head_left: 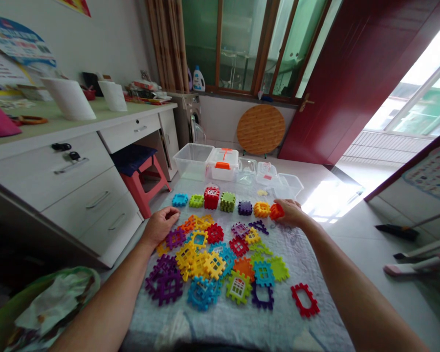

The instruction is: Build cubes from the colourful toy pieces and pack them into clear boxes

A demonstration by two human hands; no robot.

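Note:
My right hand [290, 213] grips an orange interlocking plastic tile [277, 211] at the right end of a row of stacked tiles. Beside it stands a yellow-orange stack [261, 209], then a dark purple stack [245, 208], a green stack [228, 201] and a taller red stack [211, 198]. Light green [196, 201] and blue tiles [179, 199] finish the row on the left. My left hand [162, 226] rests closed on the cloth, near a purple tile [175, 238]. In front lies a loose heap of mixed tiles, with yellow ones [198, 263] in the middle.
A lone red tile frame [305, 300] lies at the right on the grey-blue cloth [275, 322]. Behind the row stand a clear bin [194, 161], a lidded box with orange latches [223, 165] and smaller clear containers [290, 186]. A stool [141, 176] is at the left.

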